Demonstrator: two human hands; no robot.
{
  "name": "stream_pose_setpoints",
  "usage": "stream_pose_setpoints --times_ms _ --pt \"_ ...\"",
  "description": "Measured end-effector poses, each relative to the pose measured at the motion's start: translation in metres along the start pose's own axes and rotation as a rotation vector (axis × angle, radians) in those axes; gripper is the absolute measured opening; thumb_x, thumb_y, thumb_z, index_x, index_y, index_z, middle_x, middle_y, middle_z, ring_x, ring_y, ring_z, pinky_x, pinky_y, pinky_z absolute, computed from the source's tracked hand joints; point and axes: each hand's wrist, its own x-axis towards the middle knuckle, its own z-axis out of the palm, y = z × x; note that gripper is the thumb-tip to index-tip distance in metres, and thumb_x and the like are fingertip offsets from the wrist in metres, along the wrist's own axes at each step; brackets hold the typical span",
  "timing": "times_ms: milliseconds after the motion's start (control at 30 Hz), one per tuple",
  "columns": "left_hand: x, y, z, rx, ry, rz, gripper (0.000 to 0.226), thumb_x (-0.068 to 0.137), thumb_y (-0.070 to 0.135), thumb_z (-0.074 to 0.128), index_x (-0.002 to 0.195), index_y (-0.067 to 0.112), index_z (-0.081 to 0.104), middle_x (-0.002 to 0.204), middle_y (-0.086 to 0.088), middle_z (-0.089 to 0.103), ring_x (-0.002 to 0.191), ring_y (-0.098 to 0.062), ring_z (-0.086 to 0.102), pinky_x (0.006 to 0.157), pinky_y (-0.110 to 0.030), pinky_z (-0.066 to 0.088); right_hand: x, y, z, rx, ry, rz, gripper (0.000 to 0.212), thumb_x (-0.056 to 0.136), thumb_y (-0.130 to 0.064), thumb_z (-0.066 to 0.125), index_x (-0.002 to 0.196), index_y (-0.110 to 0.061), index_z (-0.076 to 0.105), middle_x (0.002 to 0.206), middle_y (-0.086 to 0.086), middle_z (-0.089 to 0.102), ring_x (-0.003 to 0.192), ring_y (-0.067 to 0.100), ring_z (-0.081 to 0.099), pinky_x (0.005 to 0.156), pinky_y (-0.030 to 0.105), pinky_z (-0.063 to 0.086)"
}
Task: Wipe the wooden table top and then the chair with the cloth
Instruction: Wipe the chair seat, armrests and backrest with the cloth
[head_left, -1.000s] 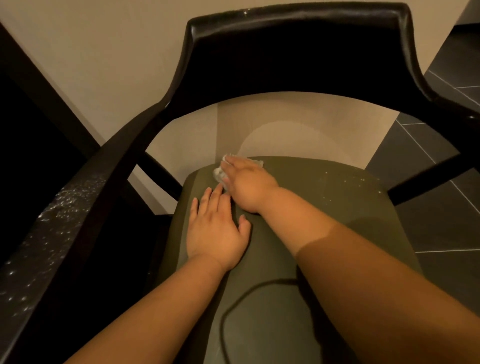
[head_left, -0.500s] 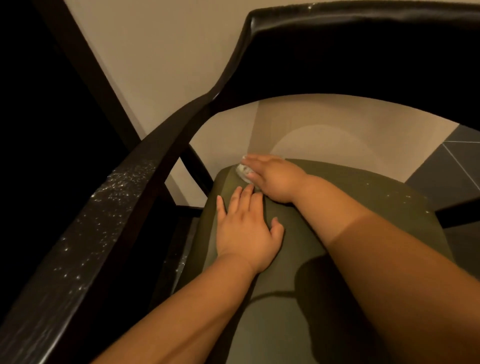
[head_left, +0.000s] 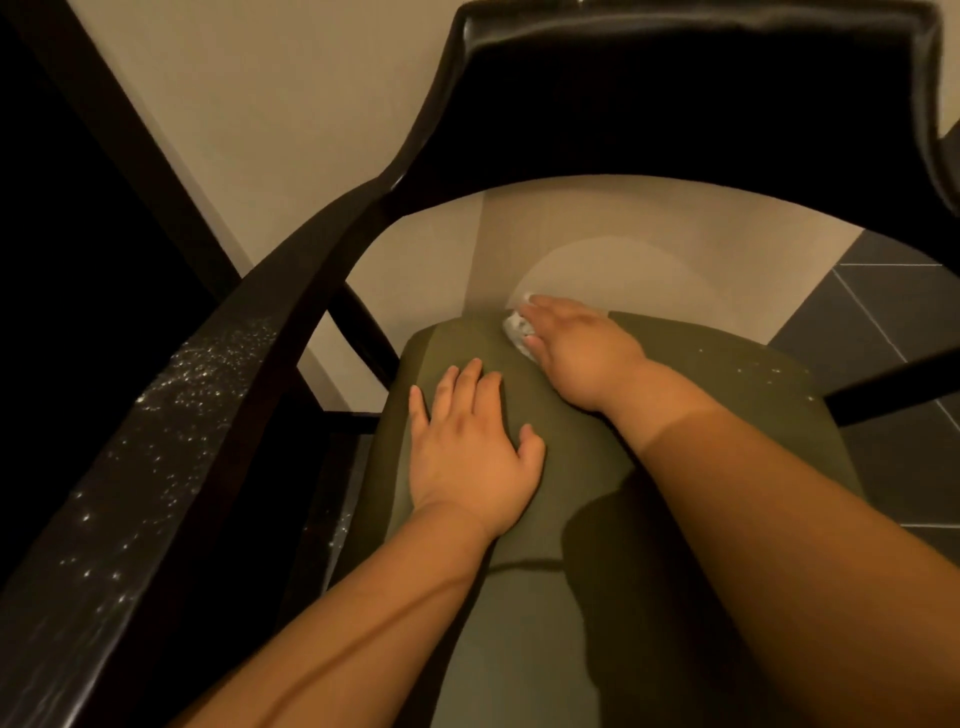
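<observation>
A dark armchair with an olive green seat cushion (head_left: 727, 415) fills the view. My right hand (head_left: 582, 353) presses a small white cloth (head_left: 517, 332) flat against the far edge of the seat; only a corner of the cloth shows under my fingers. Lying flat on the cushion's left part, my left hand (head_left: 472, 452) has its fingers spread and holds nothing. The chair's dark backrest (head_left: 675, 98) curves above both hands. The wooden table is not in view.
The chair's left armrest (head_left: 171, 431), speckled with pale dust, runs from lower left up to the backrest. The right armrest (head_left: 893, 384) crosses at right. A beige wall (head_left: 270, 104) stands behind, with dark floor tiles (head_left: 904, 306) to the right.
My right hand with the cloth has slid to the right along the back edge of the seat. The left hand stays flat on the cushion. My view shifted left, then back right.
</observation>
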Motion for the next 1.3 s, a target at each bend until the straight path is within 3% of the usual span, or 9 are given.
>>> stream_pose_setpoints --times_ms 167,233,400,600,833,967,1033,1133,1300 --pt "0.000 -0.001 -0.002 0.016 -0.017 0.003 0.067 0.094 0.055 0.043 0.155 0.027 0.041 0.170 0.001 0.030 0.159 -0.021 0.017 0.131 -0.055 0.004 -0.050 0.054 -0.006 -0.036 0.112 0.402 0.052 0.110 -0.035 0.036 0.156 -0.010 0.037 0.163 0.014 0.035 0.147 0.033 0.037 0.121 0.039 0.026" --pt "0.001 0.000 -0.002 0.025 -0.017 0.005 0.067 0.094 0.055 0.043 0.155 0.028 0.041 0.169 0.001 0.031 0.159 -0.022 0.018 0.130 -0.055 0.005 -0.044 0.034 0.003 -0.063 0.114 0.378 0.053 0.110 -0.031 0.036 0.157 -0.008 0.034 0.164 0.016 0.033 0.146 0.034 0.035 0.123 0.039 0.023" --pt "-0.001 0.000 -0.004 0.012 -0.003 0.005 0.065 0.095 0.054 0.047 0.155 0.028 0.045 0.168 0.000 0.034 0.158 -0.022 0.021 0.131 -0.054 0.007 -0.063 -0.011 0.011 0.002 0.006 0.066 0.056 0.110 -0.036 0.036 0.161 -0.015 0.028 0.171 0.009 0.020 0.156 0.029 0.019 0.128 0.041 0.012" --pt "-0.001 0.001 -0.004 0.014 0.002 0.004 0.065 0.094 0.054 0.045 0.154 0.028 0.047 0.169 0.000 0.034 0.158 -0.022 0.022 0.131 -0.052 0.006 -0.108 0.063 -0.011 0.000 0.074 0.469 0.054 0.111 -0.037 0.031 0.160 -0.014 0.027 0.170 0.009 0.020 0.155 0.027 0.020 0.125 0.041 0.015" --pt "-0.003 0.002 -0.006 0.016 0.023 0.012 0.068 0.091 0.055 0.044 0.153 0.028 0.052 0.166 -0.003 0.040 0.156 -0.025 0.028 0.130 -0.051 0.013 -0.166 -0.015 0.011 0.041 -0.036 0.211 0.070 0.103 -0.052 0.007 0.165 -0.021 0.016 0.174 0.002 0.005 0.160 0.019 0.004 0.125 0.028 -0.007" --pt "-0.005 0.003 -0.008 0.012 0.026 0.019 0.063 0.095 0.052 0.049 0.153 0.026 0.052 0.166 -0.005 0.040 0.156 -0.026 0.028 0.131 -0.050 0.013 -0.182 0.054 -0.010 0.078 0.044 0.522 0.057 0.110 -0.041 0.029 0.163 -0.021 0.019 0.172 0.005 0.015 0.157 0.022 0.016 0.127 0.038 0.011" --pt "-0.005 0.004 -0.009 0.018 0.026 0.014 0.063 0.096 0.051 0.050 0.154 0.026 0.051 0.166 -0.005 0.039 0.157 -0.026 0.027 0.131 -0.049 0.012 -0.190 0.075 -0.013 0.055 0.098 0.652 0.056 0.110 -0.039 0.029 0.161 -0.018 0.023 0.170 0.007 0.019 0.156 0.025 0.018 0.126 0.043 0.013" --pt "-0.005 0.005 -0.009 0.032 0.023 0.016 0.062 0.096 0.050 0.051 0.153 0.026 0.051 0.166 -0.005 0.039 0.156 -0.026 0.027 0.131 -0.050 0.013 -0.201 0.054 -0.003 0.040 0.107 0.685 0.060 0.107 -0.042 0.022 0.160 -0.015 0.025 0.170 0.011 0.016 0.157 0.029 0.015 0.128 0.043 0.010" --pt "-0.006 0.007 -0.009 0.041 0.036 0.015 0.061 0.096 0.048 0.053 0.152 0.024 0.053 0.165 -0.007 0.041 0.156 -0.028 0.029 0.130 -0.050 0.014 -0.226 0.017 0.012 0.028 0.094 0.731 0.059 0.110 -0.036 0.029 0.163 -0.014 0.020 0.172 0.012 0.012 0.159 0.030 0.011 0.129 0.042 0.010"
